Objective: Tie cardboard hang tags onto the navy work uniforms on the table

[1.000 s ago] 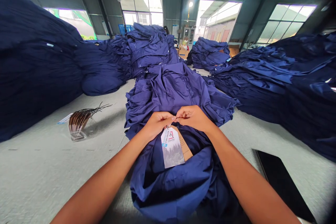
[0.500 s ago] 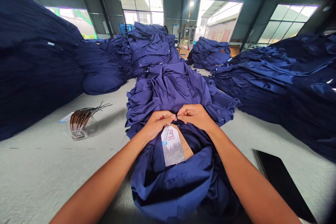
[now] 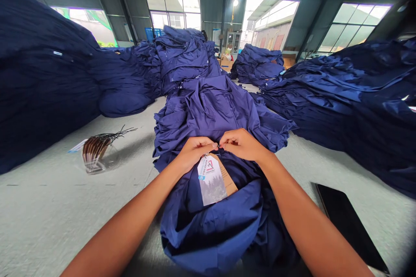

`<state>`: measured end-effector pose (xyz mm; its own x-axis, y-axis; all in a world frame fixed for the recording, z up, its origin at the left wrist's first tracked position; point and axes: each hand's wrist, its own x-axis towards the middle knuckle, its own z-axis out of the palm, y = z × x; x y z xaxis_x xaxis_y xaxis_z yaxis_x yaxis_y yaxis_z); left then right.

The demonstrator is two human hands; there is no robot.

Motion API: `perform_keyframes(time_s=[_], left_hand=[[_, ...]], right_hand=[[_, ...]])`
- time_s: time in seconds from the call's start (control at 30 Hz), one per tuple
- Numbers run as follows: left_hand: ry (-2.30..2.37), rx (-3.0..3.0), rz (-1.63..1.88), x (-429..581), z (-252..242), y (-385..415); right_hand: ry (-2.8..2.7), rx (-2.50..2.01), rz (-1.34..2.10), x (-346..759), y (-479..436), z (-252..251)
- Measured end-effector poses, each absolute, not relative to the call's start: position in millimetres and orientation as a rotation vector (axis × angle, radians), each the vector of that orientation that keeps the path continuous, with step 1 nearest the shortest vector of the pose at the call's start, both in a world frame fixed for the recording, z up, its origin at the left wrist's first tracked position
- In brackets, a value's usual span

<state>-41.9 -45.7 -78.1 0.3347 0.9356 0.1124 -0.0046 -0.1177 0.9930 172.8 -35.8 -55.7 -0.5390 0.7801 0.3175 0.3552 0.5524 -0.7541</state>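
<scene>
Pale grey surface [image 3: 48,216], heaps of navy fabric along its left and right edges. Crumpled navy cloth garment [image 3: 211,233] mid-surface, toward near edge. Left hand [image 3: 196,152] and right hand [image 3: 242,145] almost touching above it, fingers of both pinched narrow on a thin black cord [image 3: 219,146], detail too small to tell. White-grey printed paper tag [image 3: 212,188] overlaps brown card tag [image 3: 229,181], both just below, lying on garment. Clear-wrapped brown tag bundle [image 3: 94,153] left; flat black rectangular slab [image 3: 352,225] toward near right corner.
</scene>
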Motion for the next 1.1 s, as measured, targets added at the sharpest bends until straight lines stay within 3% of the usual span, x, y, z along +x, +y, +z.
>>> perform_keyframes(time_s=[0.57, 0.83, 1.1], left_hand=[[0.930, 1.573, 0.980, -38.8, -80.9, -44.8], [0.914, 1.707, 1.018, -37.9, -82.3, -43.5], [0.907, 1.654, 1.034, -39.4, -85.3, -42.1]], right_hand=[[-2.372, -0.908, 0.505, 171.4, -37.5, -54.8], [-2.177, -1.100, 0.194, 154.3, -39.7, -62.8], [-2.080, -1.149, 0.331, 154.4, -35.0, -65.8]])
